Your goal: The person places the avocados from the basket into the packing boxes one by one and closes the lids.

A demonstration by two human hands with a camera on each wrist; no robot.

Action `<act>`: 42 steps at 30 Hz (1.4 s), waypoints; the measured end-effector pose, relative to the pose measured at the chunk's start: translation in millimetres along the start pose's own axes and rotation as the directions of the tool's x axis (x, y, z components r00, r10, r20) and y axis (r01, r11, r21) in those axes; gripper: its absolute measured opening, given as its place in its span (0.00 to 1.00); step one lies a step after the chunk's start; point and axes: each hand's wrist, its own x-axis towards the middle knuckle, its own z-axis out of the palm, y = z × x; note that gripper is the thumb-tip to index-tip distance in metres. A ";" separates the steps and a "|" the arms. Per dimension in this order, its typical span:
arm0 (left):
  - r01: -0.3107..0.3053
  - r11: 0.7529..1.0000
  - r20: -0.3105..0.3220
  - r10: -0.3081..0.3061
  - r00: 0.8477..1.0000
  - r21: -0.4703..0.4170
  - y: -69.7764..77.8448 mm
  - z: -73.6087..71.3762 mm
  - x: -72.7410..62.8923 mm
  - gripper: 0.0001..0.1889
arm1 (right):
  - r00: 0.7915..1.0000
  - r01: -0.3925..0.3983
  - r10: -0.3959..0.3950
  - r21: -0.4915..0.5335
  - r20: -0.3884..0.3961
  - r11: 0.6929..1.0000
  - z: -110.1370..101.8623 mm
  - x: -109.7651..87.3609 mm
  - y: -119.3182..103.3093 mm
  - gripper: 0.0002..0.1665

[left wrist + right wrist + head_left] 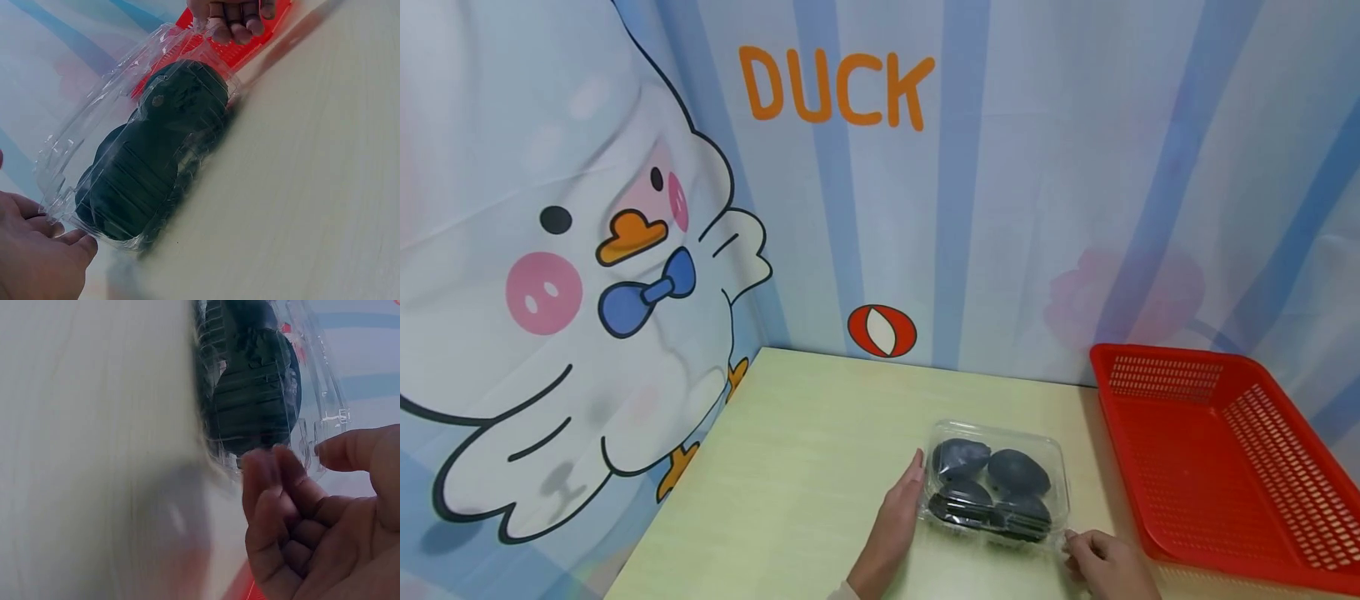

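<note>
A clear plastic clamshell box [972,431] rests on the table and holds several dark oval fruits [1018,472] that look like avocados. Through its ridged wall in the left wrist view, the avocados [187,94] appear dark green. My left hand [891,521] lies along the box's left side, its fingers fairly straight and the fingertips touching the wall. At the near right corner, my right hand [1108,562] holds the box's edge between thumb and curled fingers. In the right wrist view, the right thumb [350,451] is at the rim. Whether the lid is latched cannot be told.
A red perforated plastic basket [1180,450] stands to the right of the box. The pale wooden table [805,433] ends against a curtain [1015,183] printed with a duck and blue stripes, at the back and left.
</note>
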 end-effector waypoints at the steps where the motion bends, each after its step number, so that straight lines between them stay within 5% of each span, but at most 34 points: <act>1: 0.009 1.000 -0.005 -0.009 1.000 0.003 -0.1 0.0 0.2 0.32 | 1.000 -0.006 0.006 0.011 0.010 1.000 0.6 -0.7 -0.4 0.22; 7: 0.023 1.000 -0.035 -0.023 0.999 0.003 -2.6 2.1 3.0 0.28 | 0.998 -0.023 0.017 0.110 0.059 0.994 4.0 0.5 0.4 0.19; 12: 0.000 0.999 -0.052 0.001 0.999 0.038 -3.8 1.0 3.1 0.26 | 0.997 -0.043 0.033 0.135 0.075 0.990 4.4 2.3 2.3 0.18; 23: 0.054 0.994 -0.099 -0.045 0.994 0.093 -6.0 -5.6 -3.2 0.23 | 0.996 -0.073 0.063 0.178 0.061 0.981 5.2 -0.1 -1.0 0.15; 29: 0.156 0.971 -0.154 -0.129 0.980 0.180 -3.2 -9.2 -7.7 0.13 | 0.998 -0.065 0.061 0.196 0.028 0.978 7.9 -2.5 0.3 0.15; 34: 0.216 0.973 -0.066 -0.211 0.975 0.086 -3.0 -9.6 -11.3 0.18 | 0.997 -0.074 0.070 0.218 0.027 0.973 10.6 -1.2 1.1 0.15; 42: 0.166 0.985 -0.066 -0.170 0.983 -0.055 -10.6 -2.7 -9.2 0.15 | 0.996 -0.086 0.081 0.241 0.031 0.967 10.8 -0.7 3.1 0.15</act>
